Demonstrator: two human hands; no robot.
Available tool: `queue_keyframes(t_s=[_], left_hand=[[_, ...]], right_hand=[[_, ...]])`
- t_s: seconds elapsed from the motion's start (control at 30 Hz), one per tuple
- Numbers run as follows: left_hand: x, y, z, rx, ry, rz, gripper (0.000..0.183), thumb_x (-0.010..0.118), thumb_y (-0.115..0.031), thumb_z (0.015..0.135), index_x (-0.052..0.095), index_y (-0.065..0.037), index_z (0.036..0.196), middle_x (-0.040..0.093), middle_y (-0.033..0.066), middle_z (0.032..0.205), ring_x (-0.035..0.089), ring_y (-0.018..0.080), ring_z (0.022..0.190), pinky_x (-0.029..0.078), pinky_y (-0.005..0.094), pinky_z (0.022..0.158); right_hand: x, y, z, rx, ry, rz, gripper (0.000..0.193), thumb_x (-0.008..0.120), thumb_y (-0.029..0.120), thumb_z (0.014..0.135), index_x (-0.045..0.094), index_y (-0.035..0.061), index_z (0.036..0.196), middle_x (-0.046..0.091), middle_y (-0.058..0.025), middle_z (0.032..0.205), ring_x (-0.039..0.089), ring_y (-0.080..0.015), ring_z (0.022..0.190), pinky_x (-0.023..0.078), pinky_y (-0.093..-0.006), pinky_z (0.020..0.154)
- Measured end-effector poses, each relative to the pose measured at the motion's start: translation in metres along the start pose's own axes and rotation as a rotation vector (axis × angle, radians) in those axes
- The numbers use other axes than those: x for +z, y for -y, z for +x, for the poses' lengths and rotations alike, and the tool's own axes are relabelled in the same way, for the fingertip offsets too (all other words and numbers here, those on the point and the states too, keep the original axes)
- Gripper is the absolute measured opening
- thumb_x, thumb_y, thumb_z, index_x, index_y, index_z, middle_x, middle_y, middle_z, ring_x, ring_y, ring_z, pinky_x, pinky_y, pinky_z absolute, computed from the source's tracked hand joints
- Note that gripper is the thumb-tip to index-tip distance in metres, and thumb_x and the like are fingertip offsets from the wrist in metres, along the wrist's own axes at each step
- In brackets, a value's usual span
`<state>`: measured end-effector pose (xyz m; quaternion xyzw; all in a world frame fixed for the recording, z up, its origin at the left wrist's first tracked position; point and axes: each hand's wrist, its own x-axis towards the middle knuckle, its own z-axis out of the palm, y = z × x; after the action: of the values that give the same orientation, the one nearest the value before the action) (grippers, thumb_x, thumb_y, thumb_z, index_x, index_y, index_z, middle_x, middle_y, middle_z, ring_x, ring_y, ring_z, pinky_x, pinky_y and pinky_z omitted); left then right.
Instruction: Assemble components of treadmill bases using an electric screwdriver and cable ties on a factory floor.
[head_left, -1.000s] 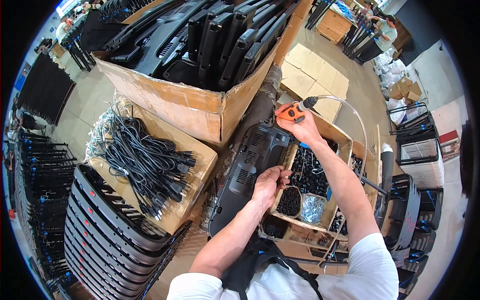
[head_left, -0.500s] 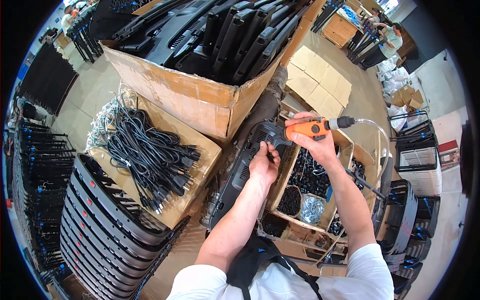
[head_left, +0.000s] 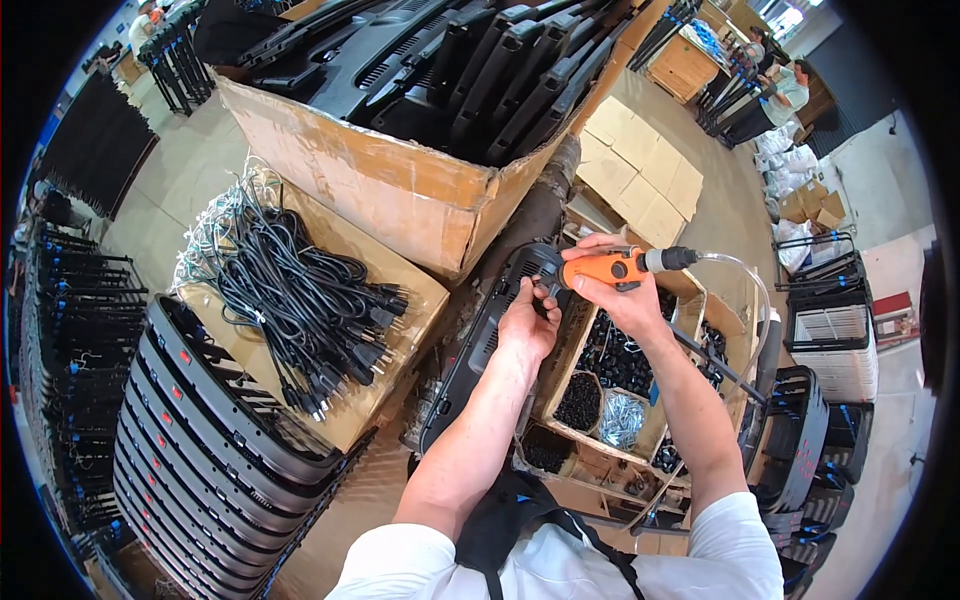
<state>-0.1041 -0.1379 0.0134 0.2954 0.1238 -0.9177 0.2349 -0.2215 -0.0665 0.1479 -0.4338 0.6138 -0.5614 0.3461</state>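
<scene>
Right hand (head_left: 622,295) is wrapped tight around the orange power screwdriver (head_left: 600,270), its long axis lying left-right, tip pointing left onto the black plastic housing (head_left: 480,340). Left hand (head_left: 525,325) sits just near of that tip, fingers pinched narrow at the housing's far end, apparently steadying something too small to make out.

floor: pale concrete floor (head_left: 735,215), sunlit
storage: cardboard boxes (head_left: 400,190), stacked black panels (head_left: 215,450)
far corner: wooden crate (head_left: 683,68)

The left hand (head_left: 525,325) hides the driver's tip and the spot it meets on the black panel (head_left: 480,340), and the parts in the small trays (head_left: 600,385) are too small to tell.
</scene>
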Motion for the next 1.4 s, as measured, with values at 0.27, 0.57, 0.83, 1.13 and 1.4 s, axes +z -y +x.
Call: queue_keyframes(t_s=[0.27, 0.57, 0.83, 1.13, 1.4], left_hand=[[-0.011, 0.019, -0.032, 0.014, -0.031, 0.149, 0.03, 0.044, -0.028, 0.115, 0.058, -0.002, 0.108, 0.064, 0.0103, 0.101, 0.066, 0.0245, 0.093, 0.061, 0.0374, 0.087], [-0.079, 0.041, -0.083, -0.199, -0.02, 0.2, 0.026, 0.047, -0.028, 0.114, 0.058, -0.005, 0.114, 0.061, 0.0079, 0.096, 0.065, 0.0236, 0.087, 0.062, 0.0352, 0.076], [-0.095, 0.043, -0.112, -0.19, -0.091, 0.103, 0.027, 0.047, -0.026, 0.114, 0.057, -0.002, 0.119, 0.063, 0.0101, 0.104, 0.068, 0.0257, 0.093, 0.064, 0.0379, 0.081], [-0.124, 0.042, -0.145, -0.297, -0.054, 0.231, 0.029, 0.045, -0.028, 0.114, 0.06, -0.004, 0.12, 0.065, 0.0069, 0.098, 0.067, 0.0213, 0.085, 0.061, 0.0354, 0.076], [-0.13, 0.033, -0.163, -0.243, -0.004, 0.338, 0.027, 0.044, -0.026, 0.114, 0.061, -0.005, 0.117, 0.066, 0.0049, 0.094, 0.067, 0.0183, 0.08, 0.06, 0.0333, 0.073]], right_hand=[[0.024, -0.02, 0.031, -0.008, -0.069, -0.002, 0.052, 0.083, 0.005, 0.086, 0.058, -0.0004, 0.131, 0.073, -0.0144, 0.121, 0.069, -0.0198, 0.113, 0.056, -0.0358, 0.102], [0.036, -0.041, 0.055, 0.022, -0.007, -0.104, 0.048, 0.083, 0.005, 0.085, 0.061, 0.0013, 0.128, 0.074, -0.0119, 0.116, 0.069, -0.0163, 0.106, 0.058, -0.033, 0.095], [0.049, -0.043, 0.059, 0.01, 0.02, -0.262, 0.034, 0.084, 0.009, 0.081, 0.071, 0.005, 0.113, 0.075, -0.0028, 0.108, 0.068, -0.0128, 0.1, 0.055, -0.0319, 0.094], [0.045, -0.053, 0.056, 0.034, 0.025, -0.171, 0.039, 0.084, 0.009, 0.081, 0.07, 0.0054, 0.118, 0.074, -0.0049, 0.112, 0.068, -0.0151, 0.105, 0.055, -0.0329, 0.097], [0.051, -0.051, 0.063, 0.036, 0.03, -0.244, 0.045, 0.084, 0.01, 0.08, 0.068, 0.006, 0.121, 0.075, -0.0069, 0.114, 0.069, -0.0174, 0.107, 0.055, -0.0338, 0.099]])
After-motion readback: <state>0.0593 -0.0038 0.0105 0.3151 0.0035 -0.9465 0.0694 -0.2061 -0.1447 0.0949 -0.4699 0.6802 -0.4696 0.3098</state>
